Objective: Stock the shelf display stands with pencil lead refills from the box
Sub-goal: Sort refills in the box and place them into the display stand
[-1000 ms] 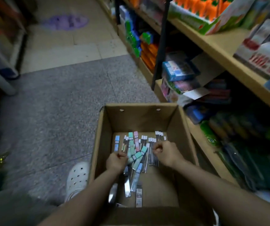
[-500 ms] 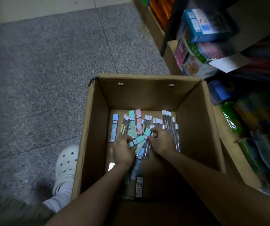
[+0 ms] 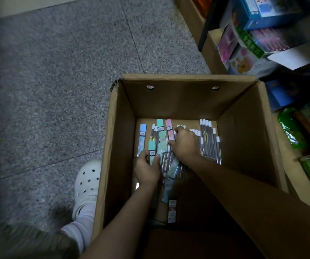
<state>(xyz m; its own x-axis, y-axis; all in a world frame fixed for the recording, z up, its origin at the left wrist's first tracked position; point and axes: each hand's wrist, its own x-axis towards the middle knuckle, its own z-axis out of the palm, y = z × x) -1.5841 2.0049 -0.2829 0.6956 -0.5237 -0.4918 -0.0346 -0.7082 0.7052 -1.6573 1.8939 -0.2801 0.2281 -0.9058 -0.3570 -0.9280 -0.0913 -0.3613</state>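
Observation:
An open cardboard box (image 3: pixel 118 131) stands on the floor below me. On its bottom lie several pencil lead refills: flat pastel packs such as a blue one (image 3: pixel 142 139) and clear tubes with white caps (image 3: pixel 209 141). My left hand (image 3: pixel 147 170) grips a green refill pack (image 3: pixel 152 152) between thumb and fingers. My right hand (image 3: pixel 185 143) rests fingers-down on the clear tubes in the middle of the pile, fingers curled around some of them. A lone refill with a red label (image 3: pixel 172 211) lies nearer to me.
A wooden shelf unit (image 3: pixel 214 51) runs along the right, holding coloured boxes (image 3: pixel 258 14) and green packets (image 3: pixel 292 128). My white clog (image 3: pixel 86 184) stands on the grey speckled floor just left of the box.
The view has tilted further down onto the box. My left hand has picked up a green pack from the pile, and my right hand has slid up and left over the clear tubes.

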